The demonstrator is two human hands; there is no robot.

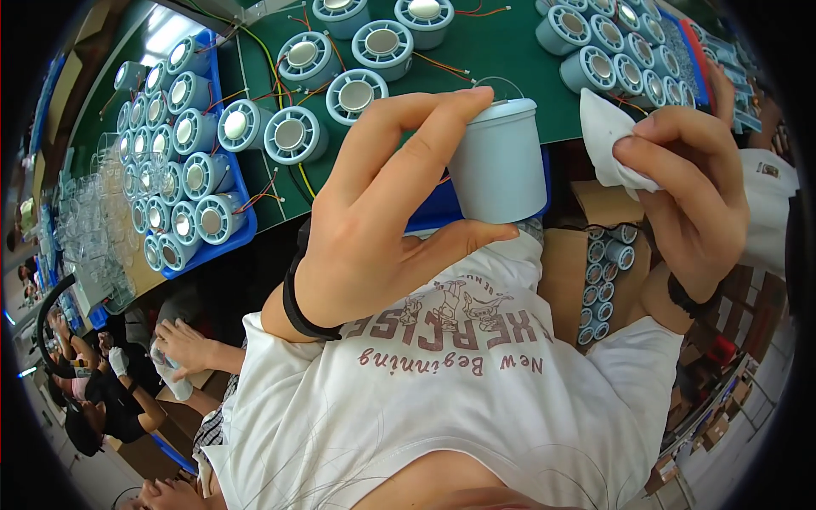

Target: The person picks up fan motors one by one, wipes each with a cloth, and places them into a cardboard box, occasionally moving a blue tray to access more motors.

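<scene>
My left hand [382, 204] grips a light-blue cylindrical housing [501, 166] between thumb and fingers, the thumb under its lower end and the fingertips at its top rim. A thin wire loops above that rim. Pinched in my right hand [693, 174], to the right of the housing and apart from it, is a folded white wipe [605, 140]. Beyond my left hand, similar light-blue housings [357, 92] with silver discs and coloured leads stand on the green bench mat [544, 102].
A blue tray [246, 242] full of such housings stands at left, beside clear plastic parts [93, 212]. More housings crowd the far right near another blue tray [693, 64]. An open cardboard box [561, 263] of housings is below my right arm. Other people work at left.
</scene>
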